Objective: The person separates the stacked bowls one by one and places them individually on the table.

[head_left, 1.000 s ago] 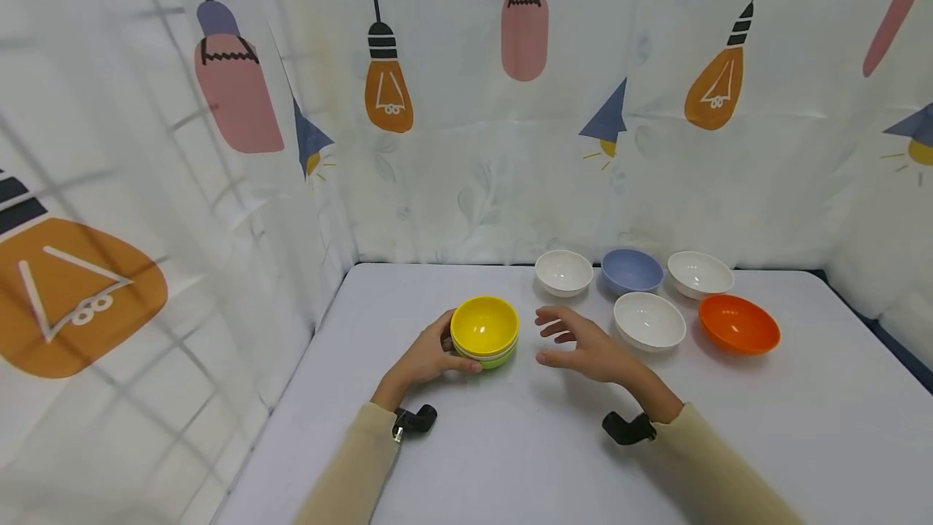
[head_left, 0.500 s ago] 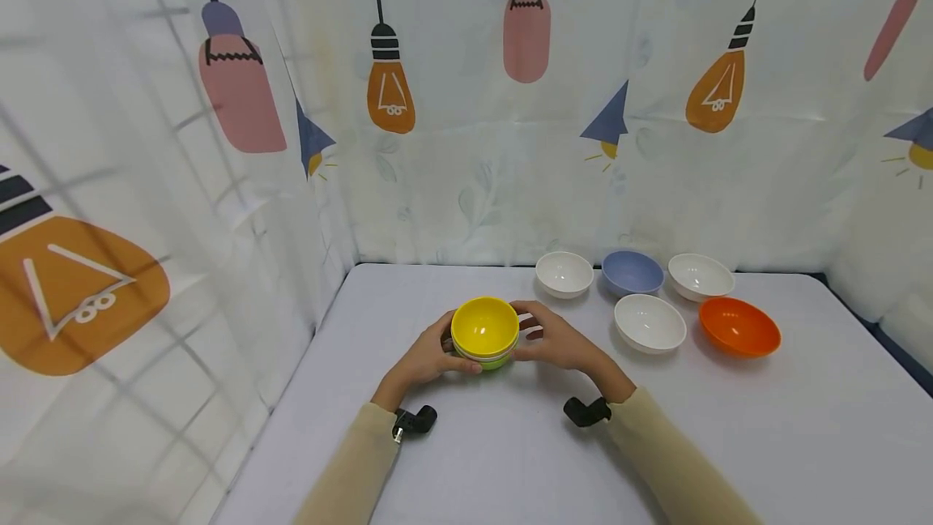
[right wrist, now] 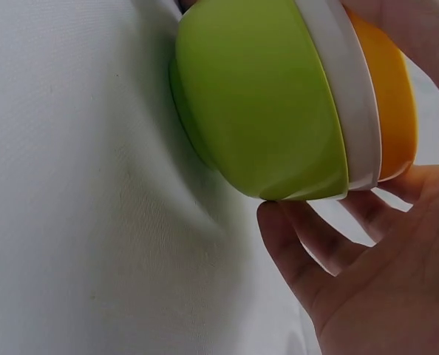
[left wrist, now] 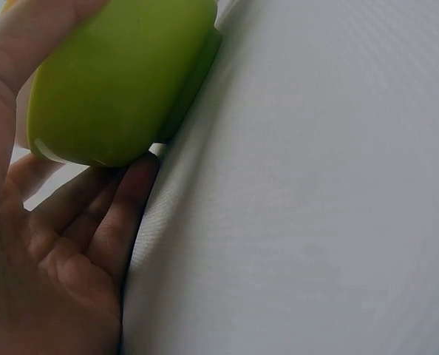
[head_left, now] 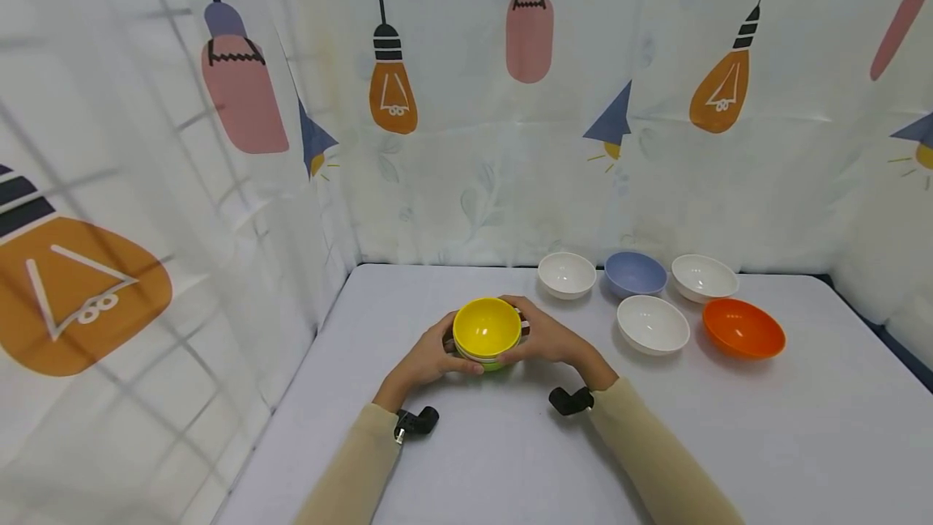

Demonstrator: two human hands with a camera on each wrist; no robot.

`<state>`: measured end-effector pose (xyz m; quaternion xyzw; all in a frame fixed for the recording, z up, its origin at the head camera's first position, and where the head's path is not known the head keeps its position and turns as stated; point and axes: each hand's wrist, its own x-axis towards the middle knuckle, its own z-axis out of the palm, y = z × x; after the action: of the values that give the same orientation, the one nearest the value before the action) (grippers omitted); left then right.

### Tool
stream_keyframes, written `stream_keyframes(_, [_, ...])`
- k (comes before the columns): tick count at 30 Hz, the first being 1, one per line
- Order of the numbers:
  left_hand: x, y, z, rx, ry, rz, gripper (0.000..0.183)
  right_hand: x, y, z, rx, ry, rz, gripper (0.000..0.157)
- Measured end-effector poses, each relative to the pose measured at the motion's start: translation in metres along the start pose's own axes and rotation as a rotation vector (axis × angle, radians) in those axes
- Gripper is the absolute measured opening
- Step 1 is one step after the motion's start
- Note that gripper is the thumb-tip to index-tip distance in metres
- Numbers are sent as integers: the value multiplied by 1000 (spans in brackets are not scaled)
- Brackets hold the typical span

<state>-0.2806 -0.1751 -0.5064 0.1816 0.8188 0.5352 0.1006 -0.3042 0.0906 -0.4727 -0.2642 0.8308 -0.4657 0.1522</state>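
A stack of three nested bowls stands on the white table between the two hands. On top is a yellow bowl (head_left: 487, 329), under it a white bowl (right wrist: 350, 96), and lowest a green bowl (right wrist: 256, 96). My left hand (head_left: 424, 355) grips the stack's left side, its thumb along the near side and fingers on the far left. From the right, my right hand (head_left: 552, 336) holds the stack with thumb in front and fingers round the back. In the left wrist view the green bowl (left wrist: 123, 81) sits low at the cloth, fingertips right at its wall.
Toward the back right stand other single bowls: a white bowl (head_left: 566, 275), a blue bowl (head_left: 635, 273), another white bowl (head_left: 704, 277), a nearer white bowl (head_left: 652, 324) and an orange bowl (head_left: 743, 328). A patterned curtain (head_left: 466, 185) hangs behind the table (head_left: 466, 460).
My right hand has moved left from beside the stack and now holds its right side. The left hand and the bowls have stayed in place.
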Motion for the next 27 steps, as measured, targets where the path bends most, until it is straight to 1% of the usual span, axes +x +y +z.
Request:
stream_keyframes(5, [0, 1, 1, -2, -1, 0, 93, 3, 0, 1, 19, -14, -4, 108])
stream_keyframes(13, [0, 1, 1, 2, 14, -8, 93, 10, 3, 2, 99, -59, -48, 110])
stream_keyframes(16, [-1, 1, 1, 6, 13, -11, 93, 11, 5, 3, 100, -65, -58, 110])
stream_keyframes(19, [0, 0, 0, 7, 12, -10, 93, 12, 6, 4, 91, -61, -63, 110])
stream_keyframes(27, [-1, 3, 0, 4, 4, -5, 93, 12, 10, 7, 99, -7, -74, 106])
